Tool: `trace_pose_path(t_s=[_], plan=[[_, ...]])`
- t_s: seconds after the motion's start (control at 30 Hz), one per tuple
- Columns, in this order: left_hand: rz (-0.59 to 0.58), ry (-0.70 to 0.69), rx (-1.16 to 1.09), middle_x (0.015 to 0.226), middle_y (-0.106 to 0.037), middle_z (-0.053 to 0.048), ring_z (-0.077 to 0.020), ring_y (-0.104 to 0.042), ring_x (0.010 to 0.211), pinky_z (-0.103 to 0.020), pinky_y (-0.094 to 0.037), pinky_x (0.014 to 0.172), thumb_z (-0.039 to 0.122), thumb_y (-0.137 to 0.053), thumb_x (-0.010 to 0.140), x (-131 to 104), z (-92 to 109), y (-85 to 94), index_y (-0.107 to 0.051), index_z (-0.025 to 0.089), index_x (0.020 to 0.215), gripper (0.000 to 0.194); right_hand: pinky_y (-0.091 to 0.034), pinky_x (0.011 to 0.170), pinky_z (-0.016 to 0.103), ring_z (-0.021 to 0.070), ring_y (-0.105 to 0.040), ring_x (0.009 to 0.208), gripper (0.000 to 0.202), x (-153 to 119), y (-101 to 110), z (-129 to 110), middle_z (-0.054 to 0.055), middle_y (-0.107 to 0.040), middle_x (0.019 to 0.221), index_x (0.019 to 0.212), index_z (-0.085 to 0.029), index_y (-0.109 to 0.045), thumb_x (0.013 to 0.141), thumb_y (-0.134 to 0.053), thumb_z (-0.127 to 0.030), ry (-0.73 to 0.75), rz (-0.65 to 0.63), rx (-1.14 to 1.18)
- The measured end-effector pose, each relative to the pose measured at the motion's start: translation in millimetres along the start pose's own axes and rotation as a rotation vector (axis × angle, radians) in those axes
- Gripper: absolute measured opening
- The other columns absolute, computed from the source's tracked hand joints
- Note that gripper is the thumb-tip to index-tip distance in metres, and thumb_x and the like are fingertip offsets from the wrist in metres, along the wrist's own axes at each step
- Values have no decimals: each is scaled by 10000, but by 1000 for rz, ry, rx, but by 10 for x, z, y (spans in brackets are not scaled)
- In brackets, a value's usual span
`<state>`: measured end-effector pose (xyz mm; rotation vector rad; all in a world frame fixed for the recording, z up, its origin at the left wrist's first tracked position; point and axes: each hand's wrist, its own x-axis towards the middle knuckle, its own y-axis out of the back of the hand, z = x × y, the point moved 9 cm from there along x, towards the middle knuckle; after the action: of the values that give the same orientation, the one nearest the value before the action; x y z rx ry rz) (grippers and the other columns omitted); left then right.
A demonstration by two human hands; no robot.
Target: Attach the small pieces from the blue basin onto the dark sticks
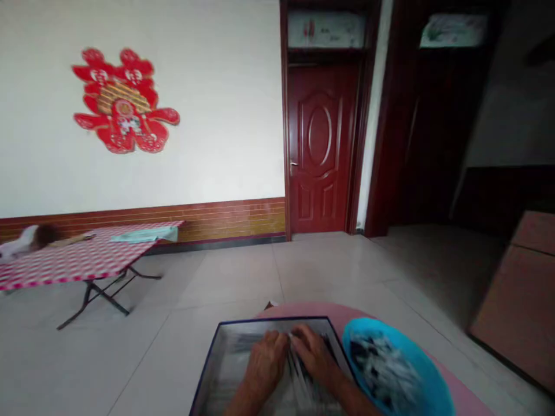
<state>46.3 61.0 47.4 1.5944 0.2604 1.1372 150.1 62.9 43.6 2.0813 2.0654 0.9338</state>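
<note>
Both hands reach into a shallow box (218, 351) with pale walls and a dark blue rim. My left hand (267, 355) has its fingers curled together over the middle of the box; what they hold, if anything, is hidden. Close beside it, almost touching, my right hand (313, 351) has thumb and fingers drawn together at the upper ends of some thin pale sticks (298, 378). Blur hides what kind of sticks these are. More thin dark and grey pieces (247, 342) lie along the box's far side.
The box stands on a round pink table (299, 311). Right of it is a bright blue basin (427, 370) of small black and white pieces. Further off are a folding table with a checked cloth (99, 254), a red door (321, 144) and a brown box-like block (515, 306).
</note>
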Motion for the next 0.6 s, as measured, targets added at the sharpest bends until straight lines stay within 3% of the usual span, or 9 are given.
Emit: trace_pose_path(t_s=[0.17,0.27,0.43,0.6], plan=[[-27,3,-18,765,-579,-4,-171,-549,713,-247,-395,610,131,-453,858,-20,23,13,-532,224,877,124,-384,657,283,166,-527,671,303,40,-33,86,23,-574,676,659,-192,-515,866,-343,-330,-22,34,-181],[-44,9,-19,779,-579,-6,-177,-541,734,-258,-392,629,156,-428,878,-18,10,-1,-529,229,881,126,-387,663,270,161,-529,692,264,36,-38,53,21,-572,699,682,-188,-525,853,-373,-319,11,20,-148],[-64,14,-2,802,-578,-9,-185,-522,748,-267,-381,639,160,-411,882,-19,-18,-40,-526,241,886,141,-398,737,263,165,-560,815,200,22,-14,49,39,-620,856,891,-186,-556,836,-411,-312,-26,19,-31],[-89,7,-2,800,-569,-16,-187,-511,746,-273,-377,644,176,-392,890,-32,13,-67,-525,235,880,146,-368,615,267,151,-505,617,336,40,-16,107,-1,-552,607,603,-201,-494,853,-343,-365,-78,23,-182]])
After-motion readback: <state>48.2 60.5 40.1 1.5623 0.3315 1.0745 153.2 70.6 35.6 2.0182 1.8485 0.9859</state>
